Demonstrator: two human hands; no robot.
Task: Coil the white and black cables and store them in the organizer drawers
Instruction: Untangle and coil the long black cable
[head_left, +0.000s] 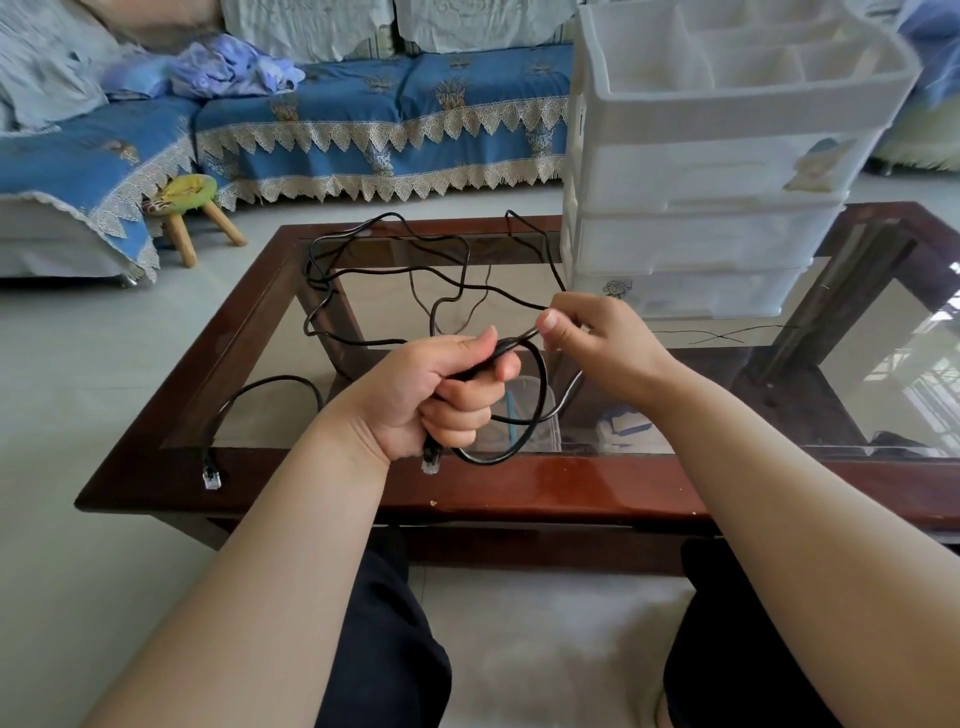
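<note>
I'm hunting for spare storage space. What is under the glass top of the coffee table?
Through the glass top, a lower level holds a clear plastic container and a blue and white item. The hands and black cable cover part of it; reflections hide the right side.

On the surface (519, 478), a drawer organizer (701, 208) stands at the far right corner. Left of the organizer, a cable (384, 270) sprawls in loose loops, one plug (211, 475) resting on the near-left rim. Both hands (519, 364) hold a coil of it in front of the organizer. Behind the organizer and to its left sits a sofa (311, 130), a stool (189, 208) before it.
</note>
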